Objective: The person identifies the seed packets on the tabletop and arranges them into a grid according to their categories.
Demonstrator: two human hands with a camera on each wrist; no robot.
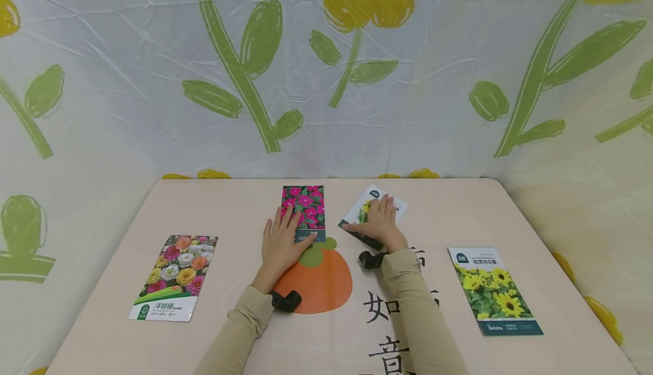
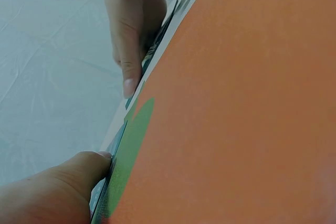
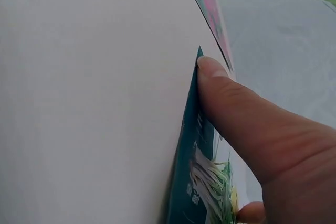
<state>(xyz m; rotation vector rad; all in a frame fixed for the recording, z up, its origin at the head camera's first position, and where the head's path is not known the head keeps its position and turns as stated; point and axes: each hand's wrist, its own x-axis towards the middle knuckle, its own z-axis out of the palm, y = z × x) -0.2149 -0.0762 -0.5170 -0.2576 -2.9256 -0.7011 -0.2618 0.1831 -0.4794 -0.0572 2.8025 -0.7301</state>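
Observation:
At the table's far side, my left hand (image 1: 282,239) lies with spread, straight fingers over the left part of a seed packet with pink flowers (image 1: 312,199). Its thumb (image 2: 92,166) touches that packet's near edge. To the right, my right hand (image 1: 382,223) rests over a white seed packet with yellow flowers (image 1: 355,211), which sits askew on the table. The right thumb (image 3: 226,90) is stretched along the packet's dark green band (image 3: 186,145), its tip at the corner. The other fingers of this hand lie extended across the printed face, hiding part of it.
A packet with mixed-colour blooms (image 1: 176,278) lies at the left, and one with yellow sunflowers (image 1: 495,293) at the right. The pale table (image 1: 245,341) bears a printed orange fruit (image 1: 321,284) and black characters. A flower-patterned cloth (image 1: 408,120) hangs behind the far edge.

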